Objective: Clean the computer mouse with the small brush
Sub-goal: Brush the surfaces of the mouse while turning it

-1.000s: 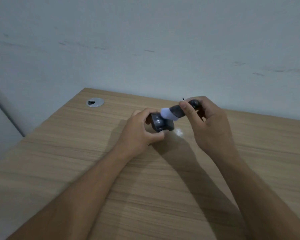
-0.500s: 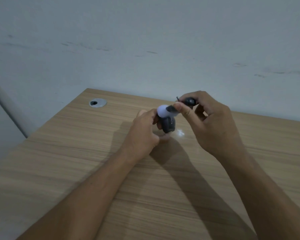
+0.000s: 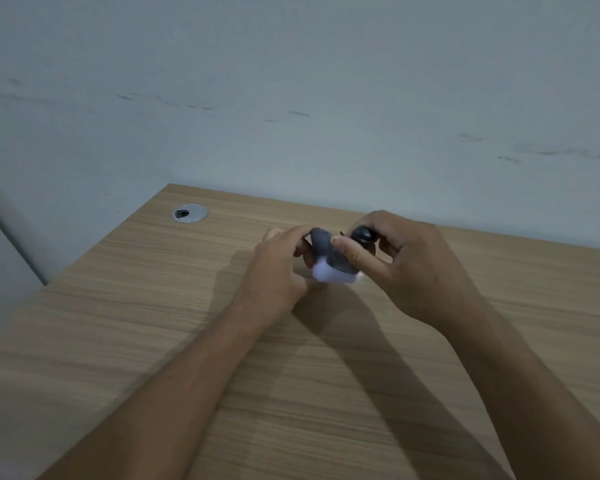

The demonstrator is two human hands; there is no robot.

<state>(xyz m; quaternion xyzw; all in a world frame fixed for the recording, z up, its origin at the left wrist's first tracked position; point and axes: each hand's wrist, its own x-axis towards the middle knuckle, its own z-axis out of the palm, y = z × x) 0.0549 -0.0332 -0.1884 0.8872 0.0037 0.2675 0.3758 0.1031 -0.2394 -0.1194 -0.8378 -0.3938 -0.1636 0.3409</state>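
You are in the brushing step, I think: your left hand [image 3: 278, 271] grips the mouse [image 3: 321, 242] between both hands, your right hand [image 3: 409, 268] pinches the brush [image 3: 336, 268] against it, so next sweep softly.

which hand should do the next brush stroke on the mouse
Right. The right hand already has the small brush in its grip, white tip down between both hands. The left hand is cupped around what seems to be the mouse, mostly hidden, so it likely steadies.
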